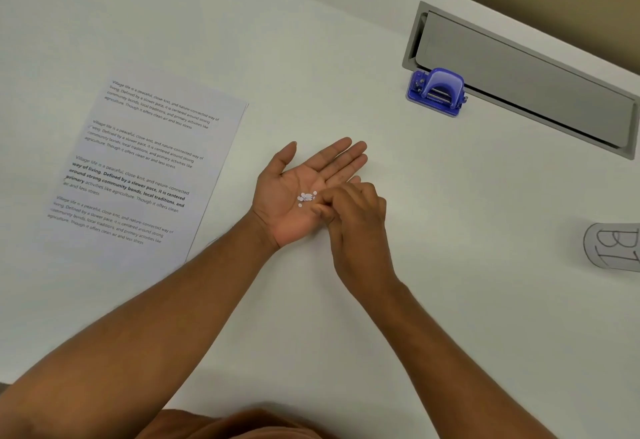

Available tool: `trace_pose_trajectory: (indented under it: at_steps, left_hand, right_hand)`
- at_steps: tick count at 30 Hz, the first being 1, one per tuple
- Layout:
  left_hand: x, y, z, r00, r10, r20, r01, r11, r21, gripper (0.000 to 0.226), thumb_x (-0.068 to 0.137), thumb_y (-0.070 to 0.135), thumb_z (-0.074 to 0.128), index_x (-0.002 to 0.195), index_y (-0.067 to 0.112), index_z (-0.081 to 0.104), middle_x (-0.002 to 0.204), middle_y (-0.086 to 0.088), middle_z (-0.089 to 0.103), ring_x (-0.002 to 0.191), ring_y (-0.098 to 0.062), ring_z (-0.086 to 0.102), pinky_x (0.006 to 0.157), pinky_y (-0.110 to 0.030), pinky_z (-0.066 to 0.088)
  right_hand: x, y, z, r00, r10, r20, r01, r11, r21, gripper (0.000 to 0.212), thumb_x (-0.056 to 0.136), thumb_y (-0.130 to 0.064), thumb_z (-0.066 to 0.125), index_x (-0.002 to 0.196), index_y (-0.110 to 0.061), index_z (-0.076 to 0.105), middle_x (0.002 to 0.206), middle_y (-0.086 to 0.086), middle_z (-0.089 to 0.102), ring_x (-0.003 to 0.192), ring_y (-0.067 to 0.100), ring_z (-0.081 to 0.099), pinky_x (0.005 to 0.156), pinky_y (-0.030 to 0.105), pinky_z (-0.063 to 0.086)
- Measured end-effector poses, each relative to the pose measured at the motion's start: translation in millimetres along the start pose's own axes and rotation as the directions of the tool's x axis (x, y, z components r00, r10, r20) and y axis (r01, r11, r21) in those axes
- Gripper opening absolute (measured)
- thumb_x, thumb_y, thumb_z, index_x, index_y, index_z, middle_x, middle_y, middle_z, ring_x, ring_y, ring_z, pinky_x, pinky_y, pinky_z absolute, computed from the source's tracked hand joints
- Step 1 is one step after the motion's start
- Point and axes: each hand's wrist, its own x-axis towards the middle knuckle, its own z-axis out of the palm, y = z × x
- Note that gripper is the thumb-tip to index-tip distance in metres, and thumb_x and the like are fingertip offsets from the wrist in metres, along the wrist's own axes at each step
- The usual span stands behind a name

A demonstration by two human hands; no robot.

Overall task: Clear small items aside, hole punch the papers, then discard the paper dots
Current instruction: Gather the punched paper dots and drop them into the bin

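Right now I have the left hand flat and palm up just above the worktop, its grip fully spread, with a small cluster of paper dots lying loose in the hollow of the palm. My right hand sits against the palm's edge, fingers curled and pinched near the dots; I cannot tell whether any dot is held between the fingertips. To do this well, I would keep the left palm level and slightly cupped, since the dots are light and would slide or blow off with any tilt. The papers lie well apart to the left, the blue hole punch farther off beside the grey cable hatch. A labelled container shows at the right edge, possibly the bin; the worktop between is open for carrying the dots across.
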Motion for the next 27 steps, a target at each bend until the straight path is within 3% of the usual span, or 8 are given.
trace_pose_trajectory:
  at_steps: [6,13,17,20,23,27]
  left_hand:
    - [1,-7,5,1.0,-0.019,0.011,0.019,1.0,-0.003,0.074,0.112,0.053,0.024,0.165,0.002,0.03,0.173,-0.021,0.03,0.163,-0.033,0.025,0.135,-0.046,0.01]
    - [3,-8,7,0.999,-0.028,0.026,0.028,0.999,0.016,0.074,0.112,0.052,0.021,0.164,0.0,0.031,0.173,-0.022,0.029,0.164,-0.033,0.022,0.136,-0.046,0.005]
    - [2,-8,9,0.999,-0.027,0.036,0.026,1.0,0.015,0.074,0.112,0.052,0.021,0.165,0.001,0.028,0.174,-0.021,0.026,0.164,-0.033,0.02,0.136,-0.046,0.005]
    - [0,-2,8,1.0,0.0,0.023,0.0,1.0,0.009,0.073,0.113,0.051,0.021,0.166,0.002,0.027,0.175,-0.02,0.025,0.164,-0.032,0.02,0.135,-0.045,0.008]
    - [-2,12,5,0.998,0.06,0.008,-0.061,0.998,0.008,0.073,0.113,0.051,0.019,0.166,0.002,0.026,0.175,-0.019,0.026,0.164,-0.033,0.021,0.135,-0.046,0.011]
    - [-5,29,4,0.993,0.118,-0.008,-0.118,0.993,0.009,0.073,0.113,0.051,0.019,0.166,0.001,0.027,0.175,-0.02,0.026,0.164,-0.033,0.021,0.136,-0.047,0.009]
  right_hand:
    - [7,-9,-1,0.997,0.033,-0.064,-0.028,0.997,0.077,0.013,0.09,0.002,0.075,0.094,-0.01,0.08,0.096,0.002,0.078,0.093,0.027,0.067,0.083,0.046,0.054]
    - [7,-10,-3,0.981,0.129,-0.143,-0.101,0.978,0.183,0.015,0.096,-0.007,0.074,0.109,-0.011,0.079,0.102,0.004,0.078,0.092,0.022,0.071,0.084,0.042,0.059]
    - [9,-9,-10,0.956,0.265,-0.129,-0.19,0.889,0.417,0.02,0.089,-0.008,0.079,0.107,-0.017,0.078,0.1,-0.015,0.077,0.092,0.008,0.072,0.083,0.02,0.055]
    - [8,4,-20,0.908,0.386,-0.163,-0.242,0.801,0.547,0.014,0.09,-0.014,0.078,0.101,-0.023,0.078,0.097,-0.013,0.078,0.091,0.015,0.073,0.08,0.019,0.054]
    - [3,35,-31,0.92,0.35,-0.177,-0.252,0.874,0.415,0.008,0.091,-0.019,0.079,0.096,-0.026,0.077,0.096,-0.015,0.076,0.087,0.013,0.07,0.077,0.02,0.052]
    - [-9,78,-36,0.975,0.222,0.019,-0.222,0.965,0.142,0.008,0.09,-0.022,0.081,0.098,-0.024,0.079,0.098,-0.018,0.071,0.093,0.005,0.065,0.088,0.032,0.052]
